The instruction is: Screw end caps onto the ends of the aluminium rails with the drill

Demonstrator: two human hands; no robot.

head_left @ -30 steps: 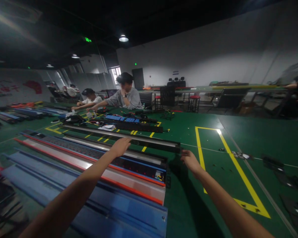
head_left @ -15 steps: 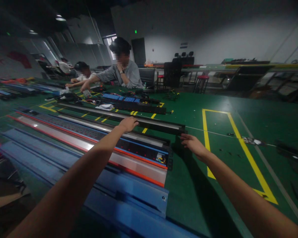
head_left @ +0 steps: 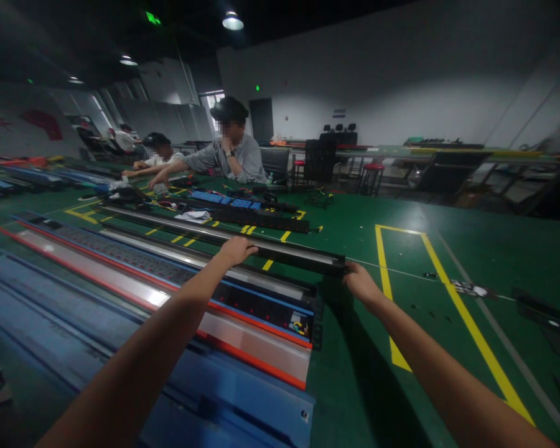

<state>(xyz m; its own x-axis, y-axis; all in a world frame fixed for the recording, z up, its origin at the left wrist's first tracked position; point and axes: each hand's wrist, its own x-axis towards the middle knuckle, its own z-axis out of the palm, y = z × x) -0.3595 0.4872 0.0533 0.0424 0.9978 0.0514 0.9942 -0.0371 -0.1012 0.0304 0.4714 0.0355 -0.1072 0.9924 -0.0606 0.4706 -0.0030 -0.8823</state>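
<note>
A long black rail (head_left: 284, 250) with a silvery inner strip lies across the green table. My left hand (head_left: 237, 251) is curled over its near edge, the fingertips partly hidden. At the rail's right end, my right hand (head_left: 358, 281) has its fingers closed round the corner. Just nearer to me lies a second dark rail (head_left: 280, 280). Beyond it comes a blue-edged panel (head_left: 256, 311) with rows of sockets and some coloured wires at its right end. A red-edged translucent strip (head_left: 261, 339) runs alongside, and blue metal channels (head_left: 242, 379) lie closest to me.
Yellow tape (head_left: 386, 280) marks a rectangle on the green table (head_left: 345, 373) at right. Across the table, a co-worker in a grey shirt (head_left: 252, 158) reaches over parts; another person sits further left. Blue blocks (head_left: 224, 200) and a black bar (head_left: 261, 219) lie beyond the rail.
My right hand has gone from spread fingers beside the rail's end to closed round it. My left hand stays on the rail's edge. The view has tilted up slightly.
</note>
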